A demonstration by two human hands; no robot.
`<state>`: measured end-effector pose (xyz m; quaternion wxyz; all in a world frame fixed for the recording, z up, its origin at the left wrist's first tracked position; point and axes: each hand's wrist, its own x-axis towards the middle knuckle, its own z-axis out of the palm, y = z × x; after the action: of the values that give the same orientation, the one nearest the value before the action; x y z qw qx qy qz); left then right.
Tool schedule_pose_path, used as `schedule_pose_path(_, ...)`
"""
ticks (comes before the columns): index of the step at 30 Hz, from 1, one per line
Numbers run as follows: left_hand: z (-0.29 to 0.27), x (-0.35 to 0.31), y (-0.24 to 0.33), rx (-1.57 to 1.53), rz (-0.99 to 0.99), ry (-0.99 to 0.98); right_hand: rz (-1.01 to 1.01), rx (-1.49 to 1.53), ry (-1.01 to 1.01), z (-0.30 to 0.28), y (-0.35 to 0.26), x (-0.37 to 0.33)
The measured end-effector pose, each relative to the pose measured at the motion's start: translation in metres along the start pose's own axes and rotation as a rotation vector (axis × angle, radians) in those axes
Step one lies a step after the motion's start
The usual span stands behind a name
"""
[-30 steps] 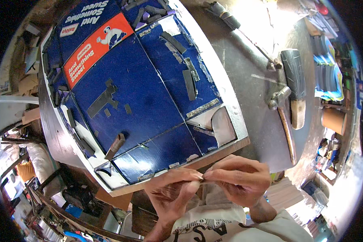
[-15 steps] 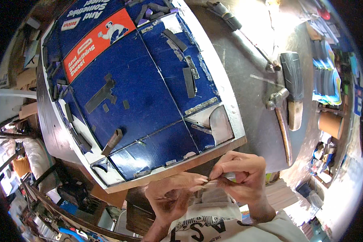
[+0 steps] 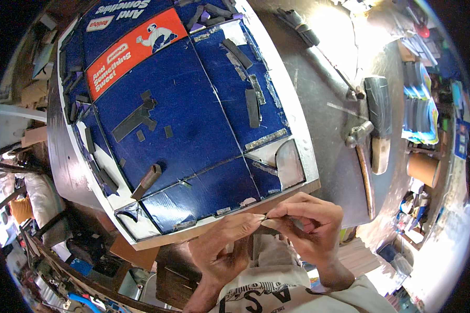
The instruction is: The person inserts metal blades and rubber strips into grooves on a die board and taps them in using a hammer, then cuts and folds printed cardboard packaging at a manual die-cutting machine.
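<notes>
Piece [image 3: 265, 216], one, tiny, largely covered, material uncertain: held just beside the near edge of the board [image 3: 177, 125]. Left hand [image 3: 220, 244]: thumb and forefinger pinched on the piece. Right hand [image 3: 310, 221]: likewise pinched on it, from the other side. Handling, as judged: very light, probably thin and pliable, easily torn or dropped; best taken by its opposite ends, with light fingertip pressure. Dark strips [image 3: 132, 122]: scattered upon the board. Hammer [image 3: 365, 175] and cleaver [image 3: 378, 117]: laid right of the board, on the table [image 3: 324, 78].
</notes>
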<state>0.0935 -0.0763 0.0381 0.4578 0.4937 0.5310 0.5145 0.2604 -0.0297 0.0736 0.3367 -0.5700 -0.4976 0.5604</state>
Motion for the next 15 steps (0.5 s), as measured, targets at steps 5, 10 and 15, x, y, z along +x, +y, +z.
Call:
schedule_pose_path(5, 0.0, 0.021, -0.001, 0.145, 0.042, 0.005, -0.053, -0.192, -0.059, -0.006, 0.0, 0.025)
schedule_pose_path(10, -0.011, 0.071, -0.012, 0.563, 0.219, 0.0, -0.796, -0.523, -0.01, -0.02, 0.025, 0.083)
schedule_pose_path(15, -0.02, 0.092, -0.018, 0.515, 0.213, -0.323, -0.858, -0.649, -0.066, -0.017, 0.042, 0.096)
